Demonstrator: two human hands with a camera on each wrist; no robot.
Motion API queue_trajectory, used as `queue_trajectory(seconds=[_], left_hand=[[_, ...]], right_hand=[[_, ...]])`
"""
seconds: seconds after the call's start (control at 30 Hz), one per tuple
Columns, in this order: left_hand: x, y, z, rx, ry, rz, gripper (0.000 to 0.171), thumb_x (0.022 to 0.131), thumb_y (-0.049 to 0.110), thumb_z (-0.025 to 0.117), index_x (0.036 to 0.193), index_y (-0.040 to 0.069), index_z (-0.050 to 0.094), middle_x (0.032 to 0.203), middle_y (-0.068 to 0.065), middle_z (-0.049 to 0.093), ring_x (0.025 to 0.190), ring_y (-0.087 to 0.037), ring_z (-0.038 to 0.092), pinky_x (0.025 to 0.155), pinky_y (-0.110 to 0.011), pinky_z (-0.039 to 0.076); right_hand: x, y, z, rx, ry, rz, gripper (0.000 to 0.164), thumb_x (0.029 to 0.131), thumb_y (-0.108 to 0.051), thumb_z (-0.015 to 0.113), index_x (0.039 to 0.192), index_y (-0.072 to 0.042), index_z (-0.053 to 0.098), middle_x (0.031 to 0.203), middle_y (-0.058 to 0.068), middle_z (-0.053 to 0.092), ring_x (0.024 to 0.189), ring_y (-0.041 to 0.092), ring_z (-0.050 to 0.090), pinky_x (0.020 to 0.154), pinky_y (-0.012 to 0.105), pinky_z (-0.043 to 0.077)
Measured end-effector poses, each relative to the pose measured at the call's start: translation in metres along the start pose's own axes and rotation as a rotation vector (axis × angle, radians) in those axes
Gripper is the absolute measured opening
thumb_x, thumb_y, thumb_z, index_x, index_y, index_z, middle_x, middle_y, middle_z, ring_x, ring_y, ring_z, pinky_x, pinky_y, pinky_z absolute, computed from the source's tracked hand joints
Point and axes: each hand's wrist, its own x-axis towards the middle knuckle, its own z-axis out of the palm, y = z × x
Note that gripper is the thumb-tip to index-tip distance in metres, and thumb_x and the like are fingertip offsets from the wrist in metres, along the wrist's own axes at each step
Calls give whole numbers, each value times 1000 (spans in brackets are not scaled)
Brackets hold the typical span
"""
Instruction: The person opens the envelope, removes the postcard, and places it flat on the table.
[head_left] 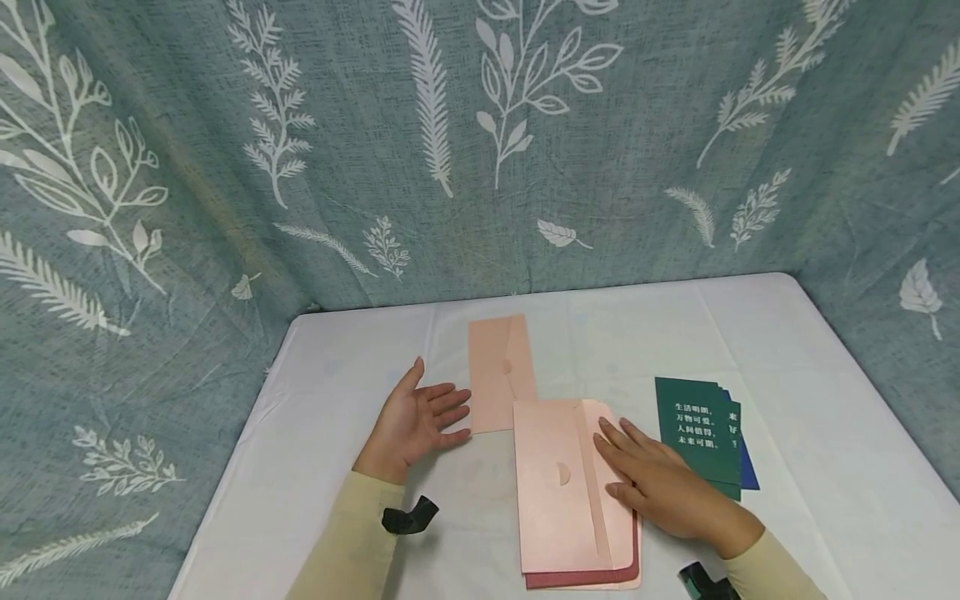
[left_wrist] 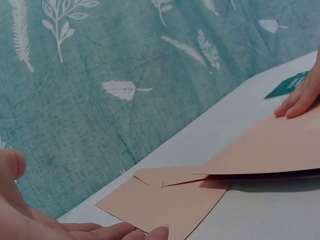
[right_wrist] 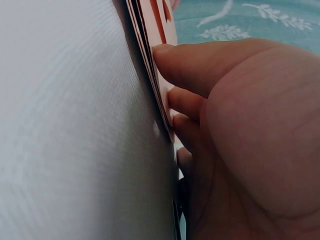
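A pink envelope (head_left: 491, 375) with a flap and a small half-round tab lies toward the back of the table. At its left side is my left hand (head_left: 416, 417), palm turned up and fingers extended; in the left wrist view the fingertips are at the envelope's edge, and whether they touch it I cannot tell. My right hand (head_left: 660, 483) rests with straight fingers on the flap side of a larger pink envelope (head_left: 551, 517). This one tops a stack that includes a dark red envelope (head_left: 577, 578), and its upper left corner overlaps the back envelope.
Green cards (head_left: 697, 442) with white printed characters lie right of the stack, beside the right hand. A blue card (head_left: 748, 471) shows from under them. White cloth covers the table (head_left: 360, 358), and a teal leaf-patterned curtain (head_left: 337, 125) hangs behind it.
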Motion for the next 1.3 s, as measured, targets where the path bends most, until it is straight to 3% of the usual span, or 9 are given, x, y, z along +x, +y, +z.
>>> queue_trajectory(seconds=[0.5,0.7,0.9,1.13,1.3], left_hand=[[5,-5,10,-82,-17,-49,93,114,57,39,166,-14,11,165,-39,26,151,-59,30,117,-76,25],[12,-8,16,-87,25,-41,81,112,48,50,163,-11,24,156,-33,35,139,-51,47,112,-73,37],[20,-10,21,-30,20,-7,69,112,41,53,159,-7,35,147,-28,51,120,-37,65,96,-60,55],[29,-19,27,26,41,34,43,111,27,58,142,-3,54,116,-16,70,105,-31,74,84,-57,61],[35,-24,29,102,64,58,39,110,13,59,145,-5,54,117,-18,70,100,-29,76,81,-51,63]], right_hand=[[-1,0,0,-5,2,-6,67,112,-35,62,169,-7,39,178,10,25,163,43,14,121,70,20],[-1,-1,-1,-6,3,2,67,112,-34,63,169,-8,40,177,11,25,163,43,14,121,70,20],[-1,-1,-2,1,-2,8,67,112,-34,63,169,-8,39,178,10,25,163,42,14,121,70,20],[0,0,-1,-1,-3,1,67,112,-35,62,169,-8,39,178,10,25,163,43,13,121,69,20],[-1,0,-1,5,-4,0,67,112,-36,62,170,-8,39,178,10,25,163,43,13,121,70,20]])
